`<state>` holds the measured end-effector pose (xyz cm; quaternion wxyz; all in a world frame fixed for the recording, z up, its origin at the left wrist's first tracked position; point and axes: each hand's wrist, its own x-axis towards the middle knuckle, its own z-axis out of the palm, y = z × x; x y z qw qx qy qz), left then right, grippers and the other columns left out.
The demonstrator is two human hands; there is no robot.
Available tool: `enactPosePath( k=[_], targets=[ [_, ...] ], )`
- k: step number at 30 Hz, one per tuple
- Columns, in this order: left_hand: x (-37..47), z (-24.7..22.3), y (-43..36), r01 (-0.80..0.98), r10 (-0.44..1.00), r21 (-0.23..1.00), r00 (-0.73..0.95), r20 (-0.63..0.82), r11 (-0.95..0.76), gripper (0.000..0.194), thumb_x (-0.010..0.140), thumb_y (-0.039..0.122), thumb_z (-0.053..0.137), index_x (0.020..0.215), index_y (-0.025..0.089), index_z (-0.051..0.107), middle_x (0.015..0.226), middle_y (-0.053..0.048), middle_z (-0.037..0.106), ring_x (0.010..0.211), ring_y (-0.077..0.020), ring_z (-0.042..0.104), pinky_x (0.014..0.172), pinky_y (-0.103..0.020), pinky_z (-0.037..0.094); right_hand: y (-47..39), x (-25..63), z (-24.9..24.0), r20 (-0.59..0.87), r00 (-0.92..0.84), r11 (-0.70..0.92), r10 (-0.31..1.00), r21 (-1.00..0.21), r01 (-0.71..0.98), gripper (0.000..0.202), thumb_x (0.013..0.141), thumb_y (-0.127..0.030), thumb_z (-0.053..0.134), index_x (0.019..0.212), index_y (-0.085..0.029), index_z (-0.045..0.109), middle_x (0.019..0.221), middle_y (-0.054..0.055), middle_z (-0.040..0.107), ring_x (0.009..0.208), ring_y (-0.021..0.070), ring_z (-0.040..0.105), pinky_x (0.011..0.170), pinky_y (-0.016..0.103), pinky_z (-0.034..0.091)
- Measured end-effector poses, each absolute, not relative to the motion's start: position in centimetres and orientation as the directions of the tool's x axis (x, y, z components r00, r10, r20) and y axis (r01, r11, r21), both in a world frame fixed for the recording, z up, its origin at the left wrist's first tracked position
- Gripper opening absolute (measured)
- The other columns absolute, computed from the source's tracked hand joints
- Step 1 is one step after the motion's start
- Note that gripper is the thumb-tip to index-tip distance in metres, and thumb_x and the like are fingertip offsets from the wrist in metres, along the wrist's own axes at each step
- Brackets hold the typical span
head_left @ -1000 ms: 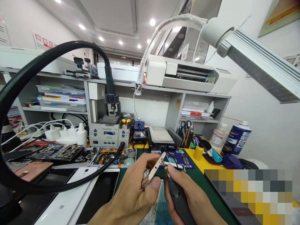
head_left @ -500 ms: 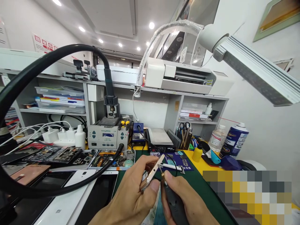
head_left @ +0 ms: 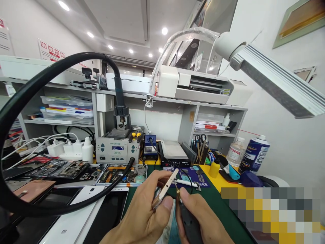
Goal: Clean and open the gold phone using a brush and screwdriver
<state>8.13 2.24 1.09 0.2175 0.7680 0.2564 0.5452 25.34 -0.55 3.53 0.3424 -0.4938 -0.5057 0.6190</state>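
Observation:
In my left hand [head_left: 144, 206] a slim phone [head_left: 166, 187] with a pale gold edge is held tilted, fingers and thumb around its sides. A small dark hole shows in that edge. My right hand [head_left: 198, 211] grips a screwdriver [head_left: 189, 220] with a thick dark grey handle and a brass-coloured collar. Its thin tip points up, close beside the phone's edge and seemingly apart from it. Behind both hands a white stick-like tool [head_left: 186, 183] lies on a purple mat [head_left: 203, 181]. The phone's face is mostly hidden by my fingers.
Left of my hands lie a white phone [head_left: 68, 217], dark screens and a tray of small parts [head_left: 138, 169]. A thick black hose [head_left: 38, 74] arches from the grey rework station [head_left: 118, 149]. At right stand a yellow bottle [head_left: 214, 168] and a spray can [head_left: 254, 154].
The screwdriver's tip has drawn back from the phone's edge, down and slightly right, with my right hand. My left hand still holds the phone; the view has shifted slightly.

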Motion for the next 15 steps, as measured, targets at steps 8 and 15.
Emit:
enactPosePath(
  k=[8, 15],
  targets=[
    [8.11, 0.86, 2.26, 0.150, 0.621, 0.606, 0.277, 0.733, -0.781, 0.030, 0.099, 0.035, 0.044, 0.126, 0.025, 0.050, 0.105, -0.002, 0.068, 0.090, -0.0182, 0.067, 0.079, -0.028, 0.052, -0.40, 25.38, 3.51, -0.275, -0.255, -0.252, 0.927, -0.960, 0.119, 0.060, 0.087, -0.073, 0.054, 0.063, -0.018, 0.059, 0.047, -0.003, 0.051, 0.043, 0.0114, 0.054, 0.047, 0.022, 0.042],
    [8.26, 1.00, 2.16, 0.162, 0.635, 0.615, 0.251, 0.731, -0.772, 0.030, 0.099, 0.037, 0.045, 0.125, 0.024, 0.053, 0.109, -0.004, 0.070, 0.090, -0.0188, 0.067, 0.078, -0.029, 0.052, -0.52, 25.14, 3.39, -0.259, -0.216, -0.240, 0.941, -0.965, 0.111, 0.061, 0.085, -0.075, 0.055, 0.062, -0.019, 0.057, 0.048, -0.003, 0.052, 0.044, 0.0116, 0.054, 0.049, 0.023, 0.042]
  ],
)
